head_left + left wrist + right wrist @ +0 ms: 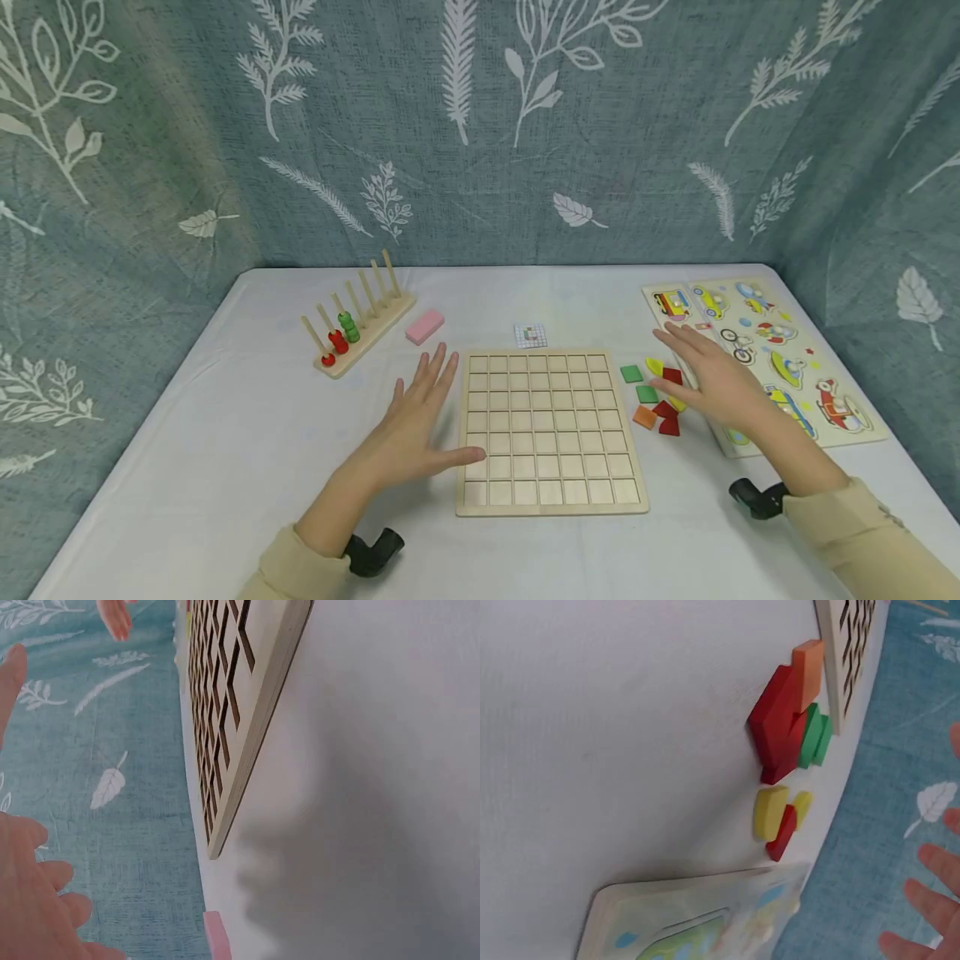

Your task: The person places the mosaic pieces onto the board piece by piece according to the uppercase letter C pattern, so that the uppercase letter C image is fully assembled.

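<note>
A wooden grid board (551, 510) with square recesses lies flat in the middle of the white table. My left hand (408, 442) hovers at its left edge, fingers spread, holding nothing. To the right of the board is a loose group of flat coloured pieces: green squares (632, 374), an orange square (644, 417), red pieces (670, 427) and yellow pieces (654, 366). Above that group my right hand (716, 379) is held with its fingers extended and nothing in them; it hides part of the pieces in the head view. A small printed grid card (530, 336) lies behind the board.
At the back left stands a wooden peg rack (363, 337) with red and green beads. Beside it is a pink block (424, 327). A vehicle picture puzzle (817, 358) lies at the right, partly under my right arm. A patterned curtain (480, 208) hangs behind the table.
</note>
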{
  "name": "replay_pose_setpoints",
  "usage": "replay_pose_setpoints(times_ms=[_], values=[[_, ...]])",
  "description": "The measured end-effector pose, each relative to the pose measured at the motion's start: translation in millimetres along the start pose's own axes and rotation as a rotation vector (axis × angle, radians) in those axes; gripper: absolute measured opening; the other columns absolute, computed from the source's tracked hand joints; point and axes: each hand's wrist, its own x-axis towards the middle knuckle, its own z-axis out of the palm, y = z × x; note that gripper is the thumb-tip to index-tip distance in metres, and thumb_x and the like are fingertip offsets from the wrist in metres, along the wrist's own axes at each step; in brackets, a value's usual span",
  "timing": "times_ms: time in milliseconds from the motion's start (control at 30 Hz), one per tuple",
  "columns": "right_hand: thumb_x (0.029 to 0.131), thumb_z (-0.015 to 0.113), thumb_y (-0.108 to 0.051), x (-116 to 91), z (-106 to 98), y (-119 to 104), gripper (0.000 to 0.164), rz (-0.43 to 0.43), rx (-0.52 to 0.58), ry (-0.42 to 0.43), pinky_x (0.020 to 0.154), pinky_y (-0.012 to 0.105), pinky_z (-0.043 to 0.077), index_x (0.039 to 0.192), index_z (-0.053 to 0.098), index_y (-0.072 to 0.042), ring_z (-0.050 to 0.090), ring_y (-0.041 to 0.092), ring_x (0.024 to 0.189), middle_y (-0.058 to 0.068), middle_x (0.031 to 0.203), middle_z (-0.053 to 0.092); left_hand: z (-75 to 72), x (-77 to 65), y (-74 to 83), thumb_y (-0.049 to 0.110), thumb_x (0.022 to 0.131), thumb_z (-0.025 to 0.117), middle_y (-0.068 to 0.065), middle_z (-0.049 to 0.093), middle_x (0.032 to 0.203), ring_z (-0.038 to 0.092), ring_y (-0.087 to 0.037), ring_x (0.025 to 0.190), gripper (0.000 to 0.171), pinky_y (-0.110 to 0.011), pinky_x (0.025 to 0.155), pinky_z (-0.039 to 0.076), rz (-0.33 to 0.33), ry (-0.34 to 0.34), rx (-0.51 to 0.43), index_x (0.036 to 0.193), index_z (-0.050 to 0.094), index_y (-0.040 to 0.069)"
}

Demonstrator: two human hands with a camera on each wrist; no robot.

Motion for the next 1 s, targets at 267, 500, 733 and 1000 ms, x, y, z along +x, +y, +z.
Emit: replay_pose_setpoints(times_ms=[267,500,733,1000], values=[[0.084,0.062,-0.041,0.6,2.9,6.9,0.068,0.042,0.017,-0.025,0.093,0.063,0.030,0.138,0.039,-0.007,0.027,0.043,0.128,0.022,0.141,0.033,5.0,-2.0,1.3,0.066,0.070,0.062,0.002,-0.014,0.152,-0.012,-0.021,0.138,0.113,-0.060,0.105,0.005,-0.008,-0.005,-0.060,0.146,-0.009,0.022],[0.085,0.063,-0.039,2.6,6.9,12.3,0.067,0.053,0.022,-0.039,0.096,0.062,0.028,0.137,0.039,-0.005,0.029,0.043,0.127,0.024,0.139,0.034,9.5,-3.1,-0.3,0.060,0.069,0.069,-0.001,-0.013,0.152,-0.011,-0.024,0.138,0.117,-0.062,0.104,0.005,-0.011,0.000,-0.115,0.147,-0.008,0.020],[0.084,0.065,-0.037,4.8,12.2,16.9,0.066,0.086,0.052,-0.063,0.096,0.062,0.029,0.137,0.040,-0.006,0.030,0.044,0.125,0.025,0.136,0.037,16.6,-5.8,-2.2,0.057,0.065,0.073,0.001,-0.014,0.152,-0.007,-0.028,0.138,0.121,-0.060,0.104,0.004,-0.036,-0.019,-0.170,0.147,-0.009,0.022],[0.084,0.065,-0.033,8.7,18.6,21.7,0.064,0.101,0.066,-0.074,0.095,0.061,0.030,0.136,0.040,-0.006,0.034,0.044,0.123,0.026,0.134,0.041,22.2,-7.6,-2.3,0.058,0.066,0.072,0.003,-0.015,0.151,-0.008,-0.029,0.138,0.120,-0.060,0.104,0.002,-0.041,-0.053,-0.225,0.146,-0.011,0.022]])
